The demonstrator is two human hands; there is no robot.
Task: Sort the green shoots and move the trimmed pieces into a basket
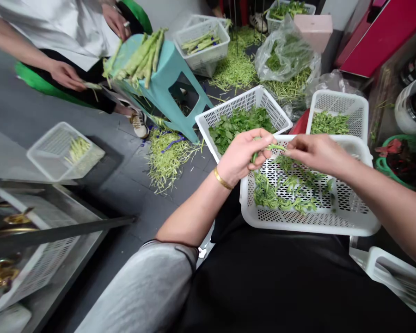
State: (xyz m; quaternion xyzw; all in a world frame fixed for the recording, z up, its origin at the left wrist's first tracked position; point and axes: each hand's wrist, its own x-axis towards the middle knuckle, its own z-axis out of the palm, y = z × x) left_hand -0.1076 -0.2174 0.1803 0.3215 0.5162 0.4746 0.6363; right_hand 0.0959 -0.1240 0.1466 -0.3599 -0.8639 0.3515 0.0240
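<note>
My left hand [247,151] is closed around a green leafy stem [276,147] whose light end sticks out to the right. The fingertips of my right hand [307,150] pinch the other end, so the stem spans the gap between both hands. Beneath them lies a white perforated basket [298,223] with loose green sprigs [265,192] scattered on its bottom. Just beyond my left hand, a second white basket [215,115] holds a heap of dark green leaves [242,122]. The leaf end of the stem is mostly hidden by my left fingers.
A teal stool [178,67] bears stalks [142,58]; a co-worker's hands [67,75] are beside it. Green trimmings [166,157] litter the floor. Another white basket [358,106] with greens stands at the right, near a green bucket [384,164]. A metal rack [72,226] stands left.
</note>
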